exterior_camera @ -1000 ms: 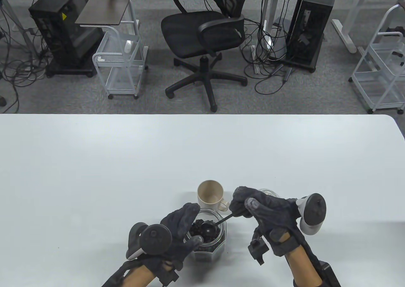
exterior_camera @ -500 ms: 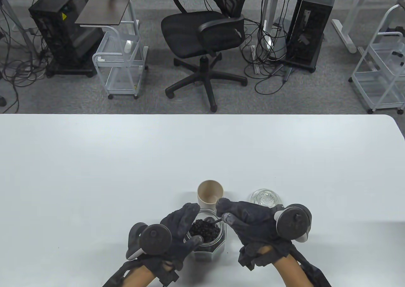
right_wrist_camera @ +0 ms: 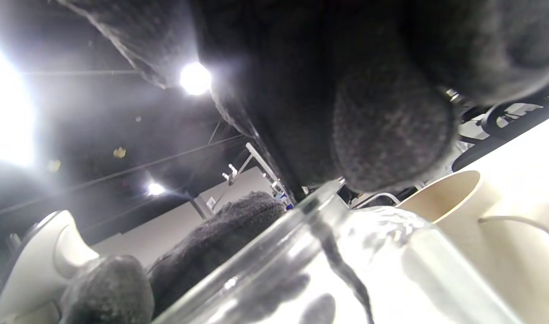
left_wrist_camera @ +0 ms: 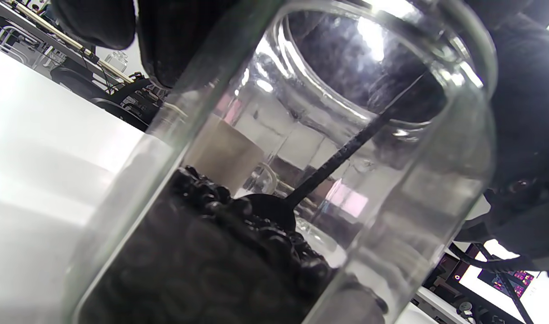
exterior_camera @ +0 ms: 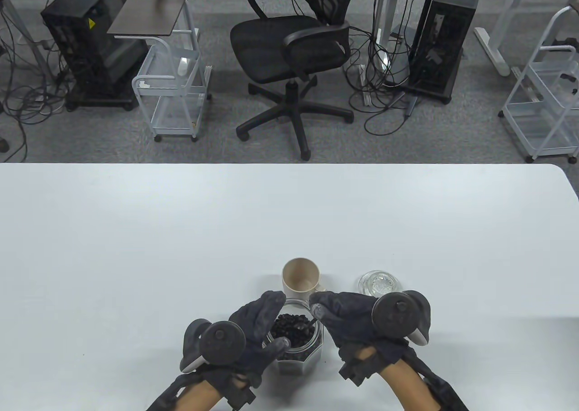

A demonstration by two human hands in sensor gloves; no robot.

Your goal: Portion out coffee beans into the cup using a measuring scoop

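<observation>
L hand (exterior_camera: 253, 334) wraps the jar (exterior_camera: 296, 345); R hand (exterior_camera: 350, 322) pinches the scoop (left_wrist_camera: 297, 193), bowl sunk in beans (exterior_camera: 293, 328); cup (exterior_camera: 301, 277) just behind.

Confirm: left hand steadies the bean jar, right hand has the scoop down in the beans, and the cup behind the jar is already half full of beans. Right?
Not quite: the cup is empty. The table view shows only its bare beige inside. The rest stands: the left hand grips the jar, and the right hand holds the scoop, its bowl down in the beans, as the left wrist view shows.
</observation>
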